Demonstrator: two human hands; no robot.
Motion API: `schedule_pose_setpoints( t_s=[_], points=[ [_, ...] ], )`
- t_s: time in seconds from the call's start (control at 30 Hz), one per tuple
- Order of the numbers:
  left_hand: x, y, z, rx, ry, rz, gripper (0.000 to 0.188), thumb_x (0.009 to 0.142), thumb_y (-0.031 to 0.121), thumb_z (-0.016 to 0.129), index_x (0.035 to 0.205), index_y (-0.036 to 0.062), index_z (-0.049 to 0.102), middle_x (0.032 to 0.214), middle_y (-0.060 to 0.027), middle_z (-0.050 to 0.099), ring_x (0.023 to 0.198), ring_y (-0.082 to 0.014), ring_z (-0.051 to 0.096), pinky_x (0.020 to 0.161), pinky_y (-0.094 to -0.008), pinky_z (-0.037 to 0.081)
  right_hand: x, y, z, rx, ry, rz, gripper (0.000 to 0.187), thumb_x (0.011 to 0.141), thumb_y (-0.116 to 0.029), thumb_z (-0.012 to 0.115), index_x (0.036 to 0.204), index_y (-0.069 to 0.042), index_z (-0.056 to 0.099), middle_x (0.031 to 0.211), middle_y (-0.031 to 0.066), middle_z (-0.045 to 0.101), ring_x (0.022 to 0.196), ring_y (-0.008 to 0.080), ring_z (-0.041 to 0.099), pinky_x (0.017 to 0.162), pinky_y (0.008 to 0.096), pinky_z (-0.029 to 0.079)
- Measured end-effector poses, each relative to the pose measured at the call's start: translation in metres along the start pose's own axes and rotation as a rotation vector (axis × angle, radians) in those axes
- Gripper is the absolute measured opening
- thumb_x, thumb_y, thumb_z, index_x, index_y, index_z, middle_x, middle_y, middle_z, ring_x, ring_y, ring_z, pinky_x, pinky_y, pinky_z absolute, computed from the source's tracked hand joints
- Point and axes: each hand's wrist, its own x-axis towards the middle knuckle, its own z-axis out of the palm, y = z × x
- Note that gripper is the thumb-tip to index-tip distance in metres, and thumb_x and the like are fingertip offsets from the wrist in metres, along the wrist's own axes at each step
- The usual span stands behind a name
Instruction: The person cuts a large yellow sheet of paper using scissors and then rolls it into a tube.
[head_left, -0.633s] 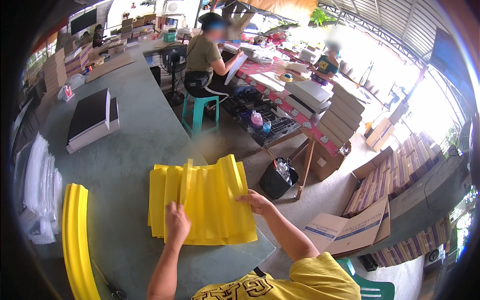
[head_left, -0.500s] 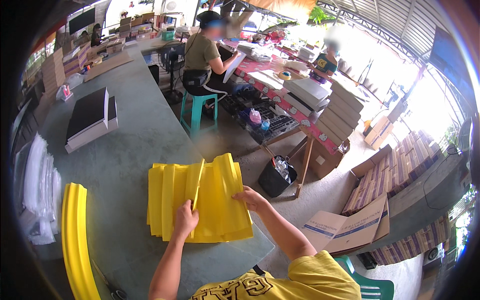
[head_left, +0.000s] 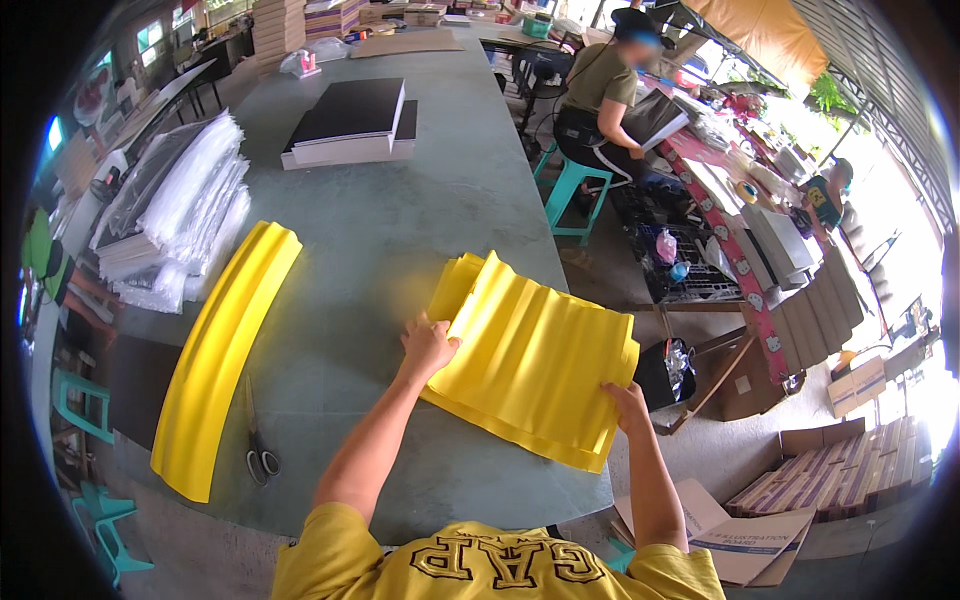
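A stack of thin, wavy yellow sheets (head_left: pixel 530 360) lies on the grey-green table in front of me. My left hand (head_left: pixel 430 347) is closed on the top sheet's left edge, thumb above, with some fingers hidden. At the right edge my right hand (head_left: pixel 626 408) pinches the sheets near the lower corner. The top layer lies a little askew over those beneath, which show at the upper left and along the bottom. Left of the stack is a long, curved pile of yellow strips (head_left: pixel 225 360). Scissors (head_left: pixel 261 462) with dark handles rest beside that pile.
Plastic-wrapped packs (head_left: pixel 185 215) are piled at the table's left edge. Black-topped boards (head_left: pixel 355 120) lie farther back. A person (head_left: pixel 605 95) sits on a teal stool (head_left: pixel 578 190) at a pink-covered table. An open carton (head_left: pixel 740 535) and a dark bin (head_left: pixel 667 375) stand to the right.
My view has swung left. The sheet edge my left hand held up mid-stack now lies at the stack's left side, still in that hand. My right hand stays at the right edge.
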Motion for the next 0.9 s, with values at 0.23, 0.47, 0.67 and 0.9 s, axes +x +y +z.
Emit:
schedule_pose_setpoints(
  t_s=[0.23,0.47,0.67,0.9],
  points=[
    [-0.020,0.029,0.003,0.201,0.004,0.271,0.018,0.078,0.011,0.054,0.092,0.0007,0.058,0.102,-0.0179,0.053,0.098,-0.0315,0.049,0.082,-0.0411,0.042,-0.006,0.002,0.014,-0.024,0.019,-0.009,0.029,0.078,-0.007,0.065,0.103,0.004,0.056,0.093,0.0112,0.064,0.080,0.0235,0.064,0.072,0.0335,0.053],
    [0.004,0.030,0.024,-0.202,0.027,0.250,0.021,0.074,0.009,0.053,0.094,0.0000,0.055,0.089,-0.0213,0.060,0.079,-0.0410,0.058,0.067,-0.0434,0.047,-0.011,-0.003,-0.021,0.036,0.105,-0.055,0.029,0.073,-0.002,0.066,0.100,0.003,0.058,0.093,0.0117,0.062,0.079,0.0219,0.062,0.069,0.0323,0.051],
    [-0.010,0.022,-0.037,-0.043,0.068,0.338,0.018,0.069,0.002,0.062,0.087,-0.0016,0.059,0.096,-0.0175,0.048,0.096,-0.0339,0.048,0.081,-0.0409,0.042,0.004,-0.018,0.035,-0.086,-0.130,-0.155,0.040,0.073,-0.017,0.071,0.106,0.001,0.057,0.093,0.0052,0.061,0.083,0.0148,0.059,0.073,0.0290,0.047],
    [-0.024,0.063,-0.007,0.358,0.046,0.231,0.031,0.074,0.021,0.063,0.098,0.0017,0.059,0.122,-0.0203,0.041,0.115,-0.0359,0.039,0.093,-0.0456,0.036,-0.004,0.000,0.040,-0.945,0.308,-0.052,0.061,0.065,-0.044,0.071,0.099,0.005,0.058,0.096,0.0220,0.060,0.090,0.0337,0.058,0.080,0.0369,0.047]
  ],
)
